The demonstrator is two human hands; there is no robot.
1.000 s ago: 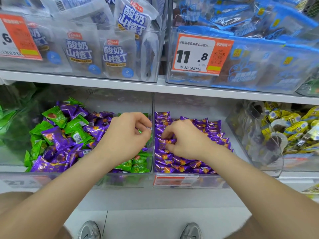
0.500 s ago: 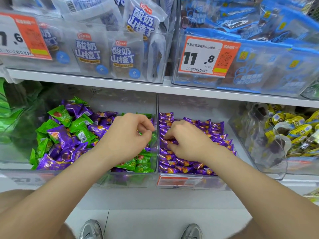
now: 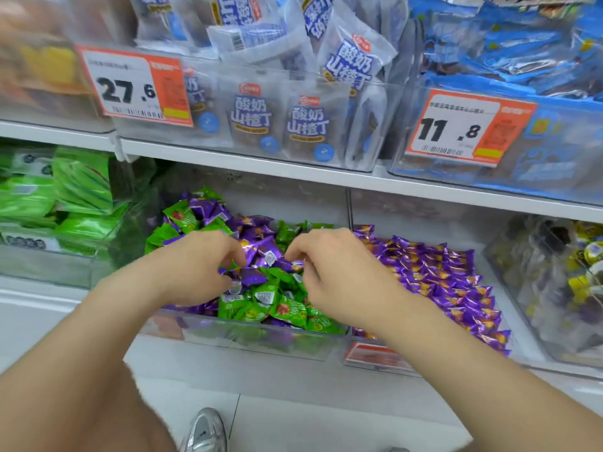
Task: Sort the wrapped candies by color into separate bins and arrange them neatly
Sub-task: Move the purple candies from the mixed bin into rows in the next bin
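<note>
Packets in green foil [image 3: 65,197] fill the far-left bin on the lower shelf [image 3: 424,192] and play no part in the sorting. Next to the right stands the mixed bin [image 3: 261,340], a clear tub where green candies [image 3: 261,298] and purple candies [image 3: 251,276] lie jumbled in one loose heap. Green ones crowd the near edge, and both colours are scattered toward the far wall.

The left hand [image 3: 192,269] reaches into the middle of this heap, its fingers [image 3: 233,252] curled downward with the tips among the wrappers. The right hand [image 3: 339,272] comes in just beside it from the right, its fingers [image 3: 295,252] curled the same way over a purple piece. The picture is too blurred to tell whether either hand is pinching a wrapper or only raking through the pile.

Right of the divider, the purple bin [image 3: 408,212] holds only purple wrappers, laid in fairly tidy overlapping rows from near to far. Farther right, a clear bin [image 3: 522,288] of yellow sweets [image 3: 584,252] sits apart from the job.

Judged from this, the task is partway along. One colour has a neat home with a good stock in it, but many purple pieces remain mixed with the green. These need lifting across the divider, and the green candies left behind will then want straightening, since none of them lies in order yet.
</note>
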